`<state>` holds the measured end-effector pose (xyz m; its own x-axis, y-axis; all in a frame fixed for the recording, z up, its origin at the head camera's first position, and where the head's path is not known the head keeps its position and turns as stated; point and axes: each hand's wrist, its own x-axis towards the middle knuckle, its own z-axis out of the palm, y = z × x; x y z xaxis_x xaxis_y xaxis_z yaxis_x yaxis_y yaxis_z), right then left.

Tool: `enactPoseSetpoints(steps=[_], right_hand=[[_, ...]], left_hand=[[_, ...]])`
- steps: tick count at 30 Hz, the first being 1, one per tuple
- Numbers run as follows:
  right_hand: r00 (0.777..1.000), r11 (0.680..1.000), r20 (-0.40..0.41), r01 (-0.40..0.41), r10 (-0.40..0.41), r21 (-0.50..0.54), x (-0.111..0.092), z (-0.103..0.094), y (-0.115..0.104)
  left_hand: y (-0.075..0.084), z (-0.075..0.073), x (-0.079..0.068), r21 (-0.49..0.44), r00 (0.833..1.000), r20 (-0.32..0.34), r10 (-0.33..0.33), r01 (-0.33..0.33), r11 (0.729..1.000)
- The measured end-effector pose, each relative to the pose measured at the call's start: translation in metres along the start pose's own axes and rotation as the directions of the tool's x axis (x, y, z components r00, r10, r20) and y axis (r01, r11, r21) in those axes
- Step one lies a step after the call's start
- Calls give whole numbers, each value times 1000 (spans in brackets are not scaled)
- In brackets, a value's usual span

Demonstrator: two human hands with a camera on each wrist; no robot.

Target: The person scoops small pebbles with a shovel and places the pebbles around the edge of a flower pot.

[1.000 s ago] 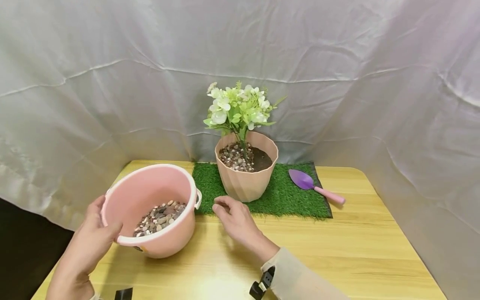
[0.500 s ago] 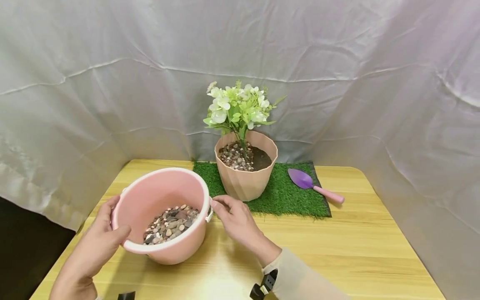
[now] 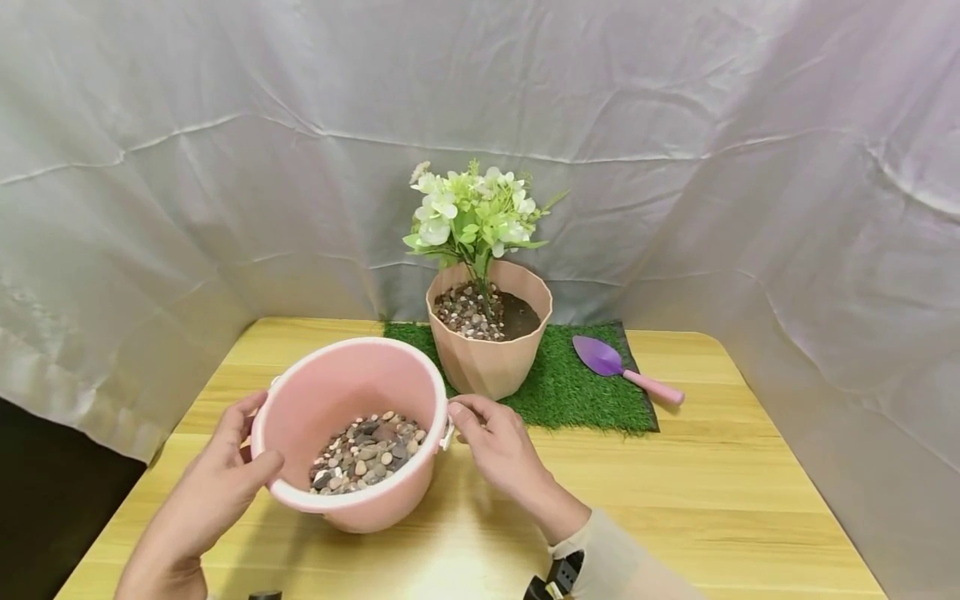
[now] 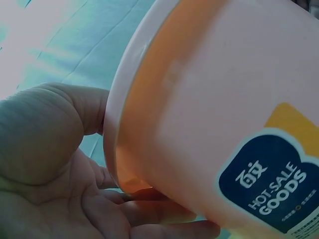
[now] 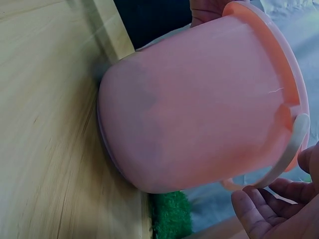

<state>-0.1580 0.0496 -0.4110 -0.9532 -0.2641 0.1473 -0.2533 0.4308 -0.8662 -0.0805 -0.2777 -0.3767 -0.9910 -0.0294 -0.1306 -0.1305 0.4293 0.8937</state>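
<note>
Left fingers (image 4: 158, 211) grip the pink bucket (image 3: 390, 505) of pebbles (image 3: 367, 454)

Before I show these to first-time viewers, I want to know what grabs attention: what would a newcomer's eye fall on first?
Probably the big pink bucket with pebbles inside, left of centre in the head view, its rim gripped by the left hand, the right hand at its white handle. Next, the white flowers in the peach pot on the green mat. The purple trowel lies across the mat's right edge.
</note>
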Motion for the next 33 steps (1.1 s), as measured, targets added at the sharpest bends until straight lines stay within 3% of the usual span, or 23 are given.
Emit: enactPoseSetpoints(steps=[16,24,33], right_hand=[[995,998,-77,-61,63,25,-10,-33,4],[989,996,-119,-84,85,8,-15,-53,8],[982,989,-119,-144,146,24,-22,-74,12]], left_hand=[[15,27,-2,-44,994,68,85,-82,996],[26,42,-1,-138,983,157,98,-77,987],[36,54,-3,-127,969,231,85,-57,990]])
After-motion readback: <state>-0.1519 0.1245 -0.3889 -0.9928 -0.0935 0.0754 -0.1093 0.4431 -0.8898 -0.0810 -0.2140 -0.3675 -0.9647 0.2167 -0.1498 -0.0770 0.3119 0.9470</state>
